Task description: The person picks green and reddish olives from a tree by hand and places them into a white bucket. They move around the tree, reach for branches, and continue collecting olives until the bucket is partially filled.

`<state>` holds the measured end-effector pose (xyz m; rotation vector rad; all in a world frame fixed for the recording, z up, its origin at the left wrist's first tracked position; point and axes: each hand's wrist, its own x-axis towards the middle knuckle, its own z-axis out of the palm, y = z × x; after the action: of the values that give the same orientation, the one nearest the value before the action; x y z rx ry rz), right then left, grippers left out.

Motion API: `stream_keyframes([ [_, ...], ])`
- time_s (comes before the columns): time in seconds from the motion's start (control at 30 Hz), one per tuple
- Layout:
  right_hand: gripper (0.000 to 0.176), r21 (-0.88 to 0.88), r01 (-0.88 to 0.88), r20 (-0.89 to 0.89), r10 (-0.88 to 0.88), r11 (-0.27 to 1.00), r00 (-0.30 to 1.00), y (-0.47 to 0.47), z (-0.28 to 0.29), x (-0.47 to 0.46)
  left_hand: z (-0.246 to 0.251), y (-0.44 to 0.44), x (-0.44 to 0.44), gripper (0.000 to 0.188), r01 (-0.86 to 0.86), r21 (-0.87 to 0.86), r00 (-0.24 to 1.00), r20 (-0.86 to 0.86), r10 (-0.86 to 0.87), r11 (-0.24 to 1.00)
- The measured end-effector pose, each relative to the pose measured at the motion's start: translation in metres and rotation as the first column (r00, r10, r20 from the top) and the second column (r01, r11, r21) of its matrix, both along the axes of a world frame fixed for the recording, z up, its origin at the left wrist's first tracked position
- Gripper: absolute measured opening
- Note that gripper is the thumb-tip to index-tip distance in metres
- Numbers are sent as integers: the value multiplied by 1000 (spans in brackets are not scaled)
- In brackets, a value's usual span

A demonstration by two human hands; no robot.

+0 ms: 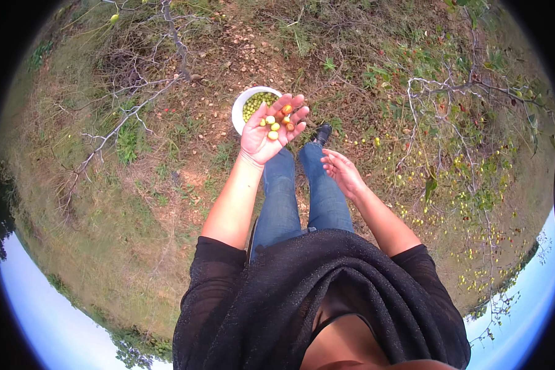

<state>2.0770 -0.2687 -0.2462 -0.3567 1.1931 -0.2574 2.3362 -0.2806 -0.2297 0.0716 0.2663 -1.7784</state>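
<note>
My left hand [266,134] is held palm up with its fingers spread, and several small round fruits [273,135] rest on the palm and fingers, some yellow-green, others orange to red-brown. Beyond and partly beneath it in the view, a white bucket [237,113] on the ground holds many small green fruits [259,102]; the hand hides part of it. To the right, my right hand [342,173] hangs over my jeans with its fingers loosely bent, and I see nothing in it.
Thorny bare branches [120,127] reach in from the left. On the right, branches [467,85] carry leaves and many small yellow-green and red fruits. Stones [245,51], dry grass and weeds cover the ground. My dark shoe [323,132] stands right of the bucket.
</note>
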Motion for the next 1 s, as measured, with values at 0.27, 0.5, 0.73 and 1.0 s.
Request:
stream_keyframes([
  [0.27, 28, -778, -229, -131, 205, 585, 970, 7, 154, 72, 122, 39, 17, 49, 1, -32, 1000, -16, -2, 999],
  [0.5, 30, -787, -551, -591, 85, -277, 802, 2, 246, 146, 192, 69, 21, 53, -18, 7, 999, -32, 18, 1000],
  [0.73, 18, -945, -321, -306, 185, 60, 934, 16, 258, 155, 215, 89, 28, 53, -25, -76, 994, -113, 17, 997],
  [1.0, 13, -862, -439, -482, 141, -253, 865, 27, 262, 155, 225, 105, 16, 46, -114, 46, 992, -56, 116, 992],
])
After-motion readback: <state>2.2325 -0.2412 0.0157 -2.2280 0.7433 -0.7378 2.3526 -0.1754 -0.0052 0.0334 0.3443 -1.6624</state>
